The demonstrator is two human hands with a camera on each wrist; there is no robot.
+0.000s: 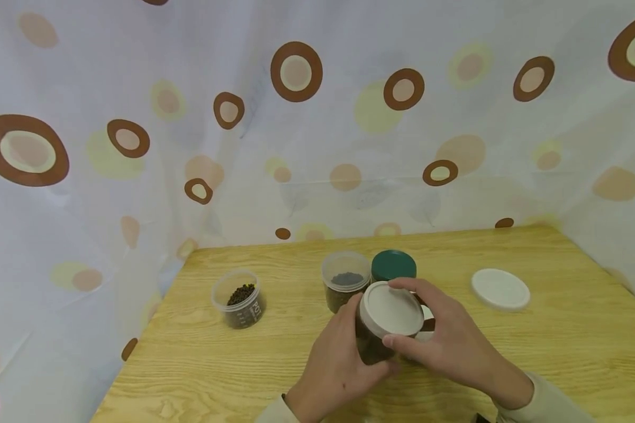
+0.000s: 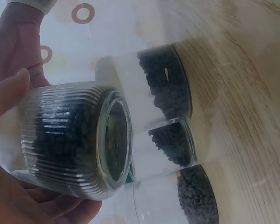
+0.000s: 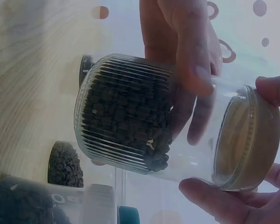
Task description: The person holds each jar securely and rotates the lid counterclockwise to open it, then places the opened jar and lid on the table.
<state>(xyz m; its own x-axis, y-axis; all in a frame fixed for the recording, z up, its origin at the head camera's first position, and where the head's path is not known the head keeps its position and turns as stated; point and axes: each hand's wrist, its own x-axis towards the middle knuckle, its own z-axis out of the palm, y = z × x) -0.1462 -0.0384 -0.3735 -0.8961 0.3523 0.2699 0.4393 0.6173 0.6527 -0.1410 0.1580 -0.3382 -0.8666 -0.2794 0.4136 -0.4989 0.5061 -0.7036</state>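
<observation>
My left hand (image 1: 338, 358) grips a ribbed glass jar (image 3: 126, 112) around its side, and the jar is held up above the table. Dark pellets, with a few pale bits, fill its lower part. A pale lid (image 1: 391, 308) sits on the jar's mouth. The fingers and thumb of my right hand (image 1: 455, 335) pinch this lid at its rim from opposite sides. In the left wrist view the jar's thick base faces the camera, tilted. Just behind the jar stand a clear pot (image 1: 344, 279) of dark grains and a container with a green lid (image 1: 394, 264).
An open clear pot (image 1: 243, 311) with dark grains stands at the table's left. A loose white lid (image 1: 501, 289) lies flat at the right. Another white-topped container (image 3: 100, 200) is largely hidden behind my right hand in the head view. A patterned curtain (image 1: 317, 135) surrounds the wooden table (image 1: 190, 376).
</observation>
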